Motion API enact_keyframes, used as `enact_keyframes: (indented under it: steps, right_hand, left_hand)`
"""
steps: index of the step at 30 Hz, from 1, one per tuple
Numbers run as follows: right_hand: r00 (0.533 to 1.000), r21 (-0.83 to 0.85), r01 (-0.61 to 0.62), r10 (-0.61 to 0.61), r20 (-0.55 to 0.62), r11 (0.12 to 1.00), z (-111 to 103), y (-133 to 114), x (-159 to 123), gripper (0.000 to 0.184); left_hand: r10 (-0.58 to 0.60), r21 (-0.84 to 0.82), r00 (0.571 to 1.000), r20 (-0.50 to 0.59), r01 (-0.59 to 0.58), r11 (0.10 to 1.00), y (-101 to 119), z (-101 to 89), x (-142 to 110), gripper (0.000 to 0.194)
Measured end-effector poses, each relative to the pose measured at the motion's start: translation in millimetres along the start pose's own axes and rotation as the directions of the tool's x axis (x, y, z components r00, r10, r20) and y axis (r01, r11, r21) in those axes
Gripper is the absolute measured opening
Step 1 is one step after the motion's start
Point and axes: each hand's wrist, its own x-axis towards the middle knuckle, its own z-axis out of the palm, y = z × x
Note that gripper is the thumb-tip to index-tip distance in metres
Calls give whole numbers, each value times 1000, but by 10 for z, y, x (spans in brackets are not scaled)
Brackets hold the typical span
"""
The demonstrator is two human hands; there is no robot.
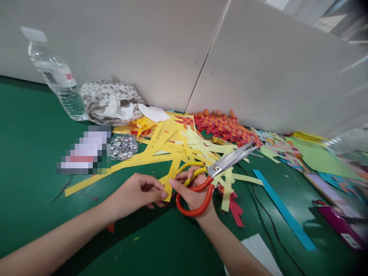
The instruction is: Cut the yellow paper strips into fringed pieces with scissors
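Observation:
My left hand (146,191) is closed, thumb and fingers pinching the lower end of a folded yellow paper strip (173,174). Right beside it, my right hand (197,189) has a pair of scissors (216,168) hooked over it, one handle loop red and the other yellow. The blades point up and to the right, slightly parted, away from the strip. My right thumb touches the strip's edge; part of the right fingers is hidden behind the handles. Loose yellow paper strips (165,142) and pale green strips (201,142) lie just beyond both hands.
Woven red-and-orange paper fish (227,126) lie along the grey partition (172,50). To the left are a water bottle (59,78), a patterned cloth bag (110,96), a blurred-out phone (86,147) and googly eyes (124,147). A blue strip (284,209), a black cable (266,218) and a purple power strip (340,226) lie right.

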Motion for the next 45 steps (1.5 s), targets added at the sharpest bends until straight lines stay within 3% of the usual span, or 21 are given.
enact_keyframes:
  steps: [4, 10, 13, 16, 19, 23, 33, 45]
  right_hand:
    - [998, -11, 20, -19, 52, 1000, -19, 2, -4, 44]
    - [998, -132, 66, -68, -10, 989, -46, -22, -16, 36]
    - [998, -286, 58, -58, 10, 956, -76, -21, -20, 33]
    - [997, -502, 50, -12, 80, 863, -116, -4, -34, 32]
    - [995, -709, 83, -14, 103, 700, -128, 4, -62, 35]
    - [984, -808, 166, -40, 174, 565, -97, -12, -92, 37]
    - [977, -853, 183, 7, 214, 489, -58, -57, -97, 38]
    - [978, -857, 178, 12, 209, 483, -60, -49, -97, 34]
  left_hand:
    - [18, -50, 999, -28, -19, 999, -20, -4, 14, 19]
    - [92, -191, 970, -223, -137, 972, -40, -39, 46, 24]
    - [108, -247, 944, -312, -190, 950, -46, -55, 57, 25]
    - [133, -286, 910, -392, -258, 923, -42, -57, 58, 26]
    - [179, -289, 873, -454, -334, 897, -22, -53, 53, 23]
    - [216, -282, 822, -527, -409, 868, 5, -50, 50, 21]
    - [252, -276, 787, -563, -466, 841, -40, -59, 62, 20]
    - [232, -327, 815, -531, -450, 831, -69, -65, 76, 21]
